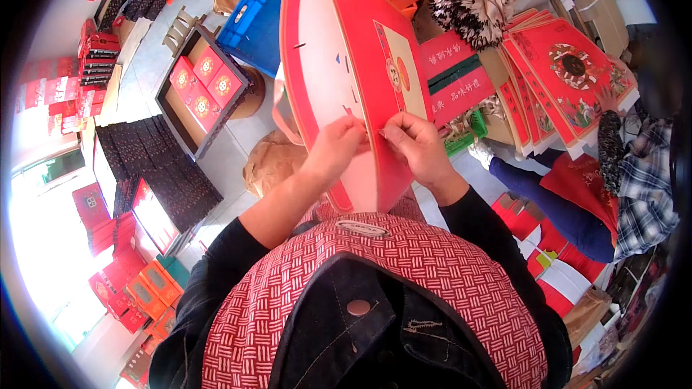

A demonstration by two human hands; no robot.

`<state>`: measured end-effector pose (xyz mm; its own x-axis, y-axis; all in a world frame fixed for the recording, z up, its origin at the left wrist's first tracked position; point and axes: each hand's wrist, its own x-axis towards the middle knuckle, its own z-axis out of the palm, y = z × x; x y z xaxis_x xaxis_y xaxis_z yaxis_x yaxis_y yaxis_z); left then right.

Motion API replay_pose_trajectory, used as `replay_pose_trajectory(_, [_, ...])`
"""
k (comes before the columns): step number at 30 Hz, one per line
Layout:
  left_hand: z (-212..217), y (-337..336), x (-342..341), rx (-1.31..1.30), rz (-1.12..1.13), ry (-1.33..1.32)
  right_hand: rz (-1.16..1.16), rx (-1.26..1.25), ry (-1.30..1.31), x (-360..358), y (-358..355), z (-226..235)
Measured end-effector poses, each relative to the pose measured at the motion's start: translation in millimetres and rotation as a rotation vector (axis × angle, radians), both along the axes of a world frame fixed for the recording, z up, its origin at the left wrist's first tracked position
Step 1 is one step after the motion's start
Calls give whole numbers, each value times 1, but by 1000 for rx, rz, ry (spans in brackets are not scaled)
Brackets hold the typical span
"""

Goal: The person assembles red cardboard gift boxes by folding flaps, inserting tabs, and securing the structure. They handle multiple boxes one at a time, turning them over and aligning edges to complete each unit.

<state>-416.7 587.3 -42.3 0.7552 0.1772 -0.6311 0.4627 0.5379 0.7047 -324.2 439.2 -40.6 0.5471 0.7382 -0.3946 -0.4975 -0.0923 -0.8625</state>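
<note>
In front of my chest stands a large red paper gift bag (360,43), its mouth toward me and its pale inside showing, with small slits in the inner wall. My left hand (335,148) reaches into the mouth, thumb and fingers pinched together; whatever lies between them is too small to make out. At the edge of the printed panel, my right hand (419,145) pinches the bag's rim between thumb and bent fingers. A pale pink ribbon (283,117) hangs in a loop on the bag's left side.
Beyond the bag sits a blue plastic crate (254,25). To the left, a dark tray (234,94) holds red boxes, near stacked black boxes (155,155). At right are a bundle of ribbons (472,0), stacked red bags (562,79) and another person's hand (611,97).
</note>
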Motion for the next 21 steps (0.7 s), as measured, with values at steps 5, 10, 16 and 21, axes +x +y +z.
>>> replay_pose_trajectory(5, [13, 29, 28, 279, 12, -258, 6, 351, 543, 1, 0, -2])
replay_pose_trajectory(10, [0, -1, 5, 481, -136, -265, -35, 562, 813, -2, -2, -18])
replay_pose_trajectory(16, [20, -4, 1, 968, -135, -260, 72, 623, 839, -5, -1, -31])
replay_pose_trajectory(21, [26, -2, -15, 842, -177, -395, 111, 705, 854, -10, 1, -38])
